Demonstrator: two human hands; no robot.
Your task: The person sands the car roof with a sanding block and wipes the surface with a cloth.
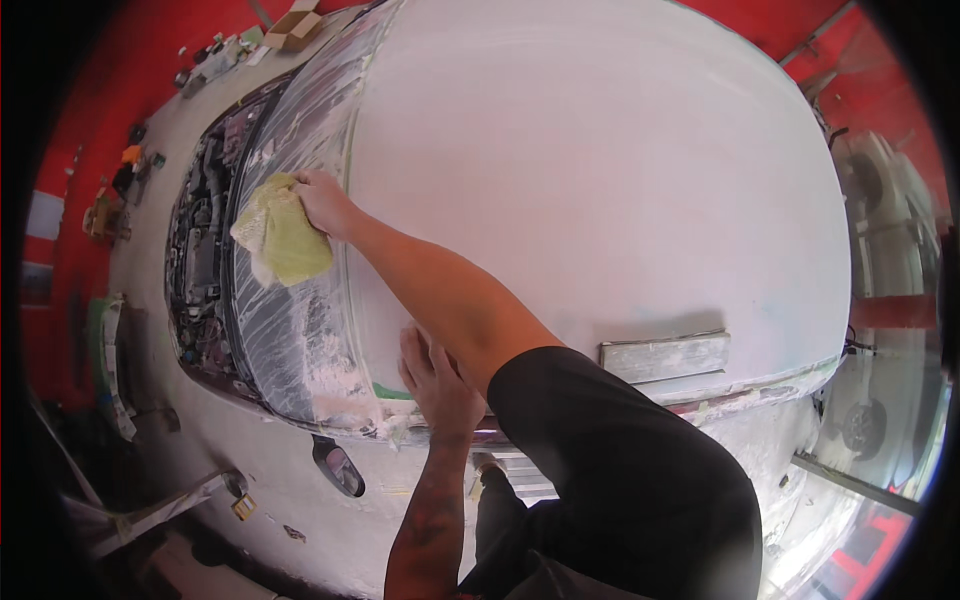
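My right arm, in a black sleeve, reaches across to the left above my left hand. Its hand (325,205) grips a yellow-green cloth (290,235) over the car's windshield. The windshield is covered with clear plastic film (300,340), streaked with whitish dust. My left hand (435,380) rests at the near edge of the car's roof (620,170), beside the windshield corner, with its fingers spread and no object seen in it. The roof is a dull pale pinkish white. On its near side lies a long grey sanding block (667,355).
Left of the windshield is an exposed engine bay (205,240). A side mirror (340,467) sticks out below the windshield corner. Beneath me a step platform (525,470) shows partly. Another vehicle (880,230) stands at right, and a cardboard box (292,27) lies at the back left.
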